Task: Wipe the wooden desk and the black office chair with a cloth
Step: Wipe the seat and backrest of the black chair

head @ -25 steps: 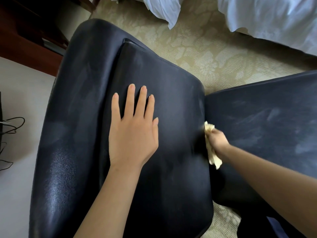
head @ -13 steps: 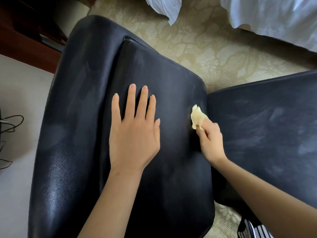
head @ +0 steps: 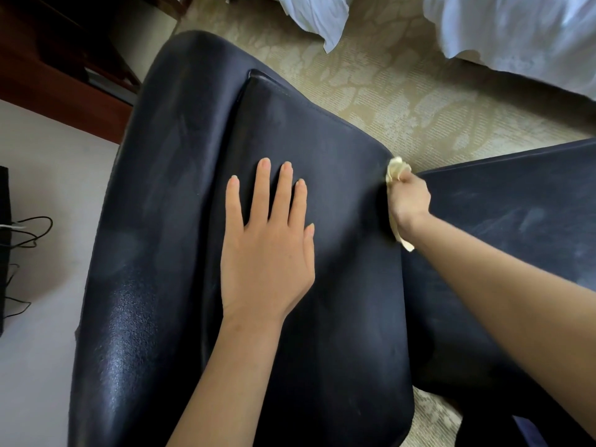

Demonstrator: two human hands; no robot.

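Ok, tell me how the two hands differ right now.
The left hand lies flat, fingers straight and spread; the right hand is curled into a fist.
The left hand holds nothing; the right grips a pale yellow cloth.
The left rests on the middle of the chair cushion; the right works at its edge, by the gap beside the other black panel.
Both are bare and touch the chair.

Readable text: we find none.
Labels or brands: we see none on the black office chair (head: 322, 201) or the cloth (head: 396, 169).
Numbers, signs: we make out none.
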